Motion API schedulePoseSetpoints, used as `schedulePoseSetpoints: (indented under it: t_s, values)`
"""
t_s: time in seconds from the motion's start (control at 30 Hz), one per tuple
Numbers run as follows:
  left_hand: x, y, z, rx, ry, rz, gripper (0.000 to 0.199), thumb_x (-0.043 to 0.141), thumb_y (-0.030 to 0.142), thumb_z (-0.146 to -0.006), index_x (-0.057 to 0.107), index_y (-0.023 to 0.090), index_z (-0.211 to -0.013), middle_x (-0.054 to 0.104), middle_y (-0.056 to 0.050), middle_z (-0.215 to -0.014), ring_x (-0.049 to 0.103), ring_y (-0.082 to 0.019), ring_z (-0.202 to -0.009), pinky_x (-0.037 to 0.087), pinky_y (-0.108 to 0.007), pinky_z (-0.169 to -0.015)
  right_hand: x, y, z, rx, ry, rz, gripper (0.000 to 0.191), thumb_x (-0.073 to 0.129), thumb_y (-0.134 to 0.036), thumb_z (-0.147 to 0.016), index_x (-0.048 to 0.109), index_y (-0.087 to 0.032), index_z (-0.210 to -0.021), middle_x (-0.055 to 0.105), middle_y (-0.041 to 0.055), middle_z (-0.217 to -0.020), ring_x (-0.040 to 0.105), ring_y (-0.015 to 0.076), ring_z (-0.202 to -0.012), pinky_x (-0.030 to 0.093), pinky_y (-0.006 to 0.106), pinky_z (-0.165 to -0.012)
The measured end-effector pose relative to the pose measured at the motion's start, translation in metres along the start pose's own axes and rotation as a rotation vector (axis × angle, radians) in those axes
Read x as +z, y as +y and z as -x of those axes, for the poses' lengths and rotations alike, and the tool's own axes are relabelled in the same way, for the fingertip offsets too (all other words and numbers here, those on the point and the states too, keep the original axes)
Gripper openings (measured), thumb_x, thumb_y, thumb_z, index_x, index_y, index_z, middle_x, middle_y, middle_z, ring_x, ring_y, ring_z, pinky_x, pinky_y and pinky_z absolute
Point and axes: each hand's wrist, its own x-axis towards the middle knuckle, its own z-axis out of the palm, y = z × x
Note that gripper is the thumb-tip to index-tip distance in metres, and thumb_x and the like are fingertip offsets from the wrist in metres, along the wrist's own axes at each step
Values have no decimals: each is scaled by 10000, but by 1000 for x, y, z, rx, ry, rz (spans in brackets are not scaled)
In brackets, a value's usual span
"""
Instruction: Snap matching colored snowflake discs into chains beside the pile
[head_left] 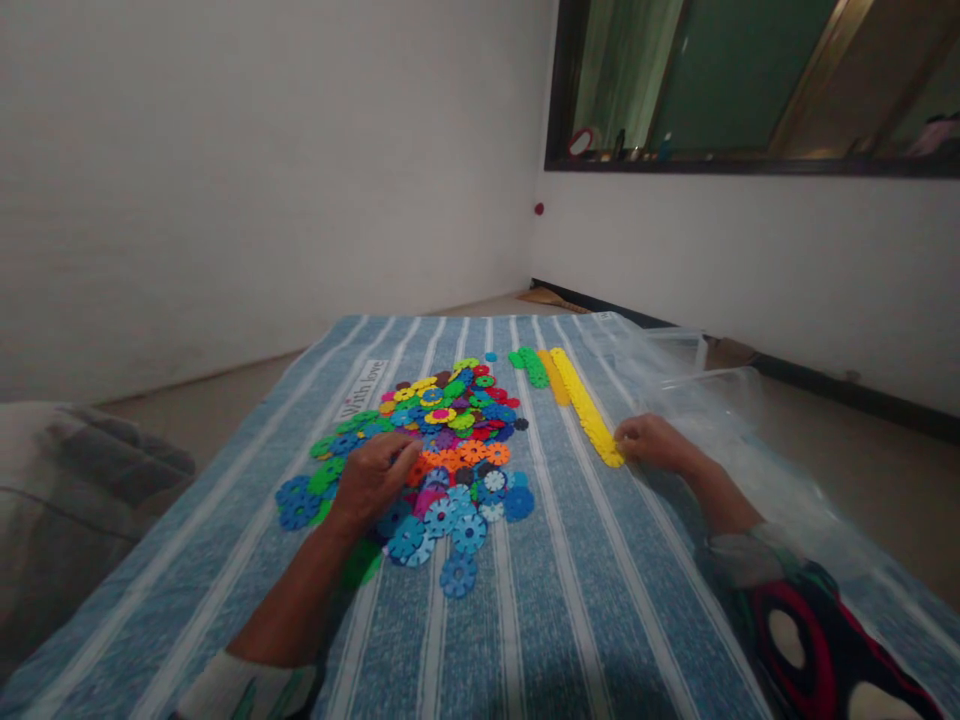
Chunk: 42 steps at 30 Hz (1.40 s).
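Note:
A heap of flower-shaped plastic discs in many colours [442,516] lies on a blue striped tablecloth [540,610]. My left hand [376,475] rests over the heap's left part, its fingers bent together beside orange discs [472,452]; whatever they may hold is hidden. To the right, a long row of overlapping yellow discs [585,405] runs away from me. My right hand [646,442] is at the row's near end, thumb and fingertips pinched against the last yellow disc. Left of that row are a shorter orange row [553,378] and green discs [534,367].
Clear plastic containers [712,390] stand along the table's right side. Printed lettering [364,388] shows on the cloth left of the heap. A grey covered shape [67,500] is at the far left. Walls and a window [735,80] are beyond the table.

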Motion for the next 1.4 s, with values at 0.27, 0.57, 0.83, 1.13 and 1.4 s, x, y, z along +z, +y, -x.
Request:
schedulePoseSetpoints:
  t_s: [0.27,0.57,0.83,1.13,1.4]
  values:
    - [-46,-38,-4,-347,-71,-241,264,508,379,-801,711,212,-778,756,-30,-856,666,-241,-842,487,-306,-778,9,-12,0,5,124,4,245,533,-272,-708,752,-172,-751,688,29,-653,592,167,-620,380,253,-595]
    - [-72,-57,11,-458,-185,-337,243,559,296,-765,749,158,-829,752,-56,-823,684,-232,-828,473,-289,-730,58,-89,-17,-212,-14,-152,297,500,-374,-770,728,-184,-746,676,27,-649,603,174,-618,405,273,-616]
    - [-72,-63,17,-471,-280,-312,185,644,206,-702,759,182,-845,761,-38,-880,686,-216,-848,485,-275,-752,96,-106,-24,-158,65,-305,290,496,-390,-768,702,-192,-718,663,11,-604,604,179,-604,417,271,-587]
    - [-66,-68,20,-474,-355,-399,352,743,243,-653,753,209,-1003,748,-58,-1098,675,-250,-1007,485,-270,-830,105,-99,-18,-63,134,-483,289,532,-441,-765,689,-197,-764,629,-11,-543,575,168,-503,427,274,-536]
    - [-64,-66,21,-467,-378,-491,334,714,231,-662,746,224,-994,754,-53,-1055,672,-243,-994,471,-259,-779,108,-93,-22,-100,123,-447,312,528,-461,-776,695,-198,-784,644,5,-569,610,196,-573,461,293,-597]
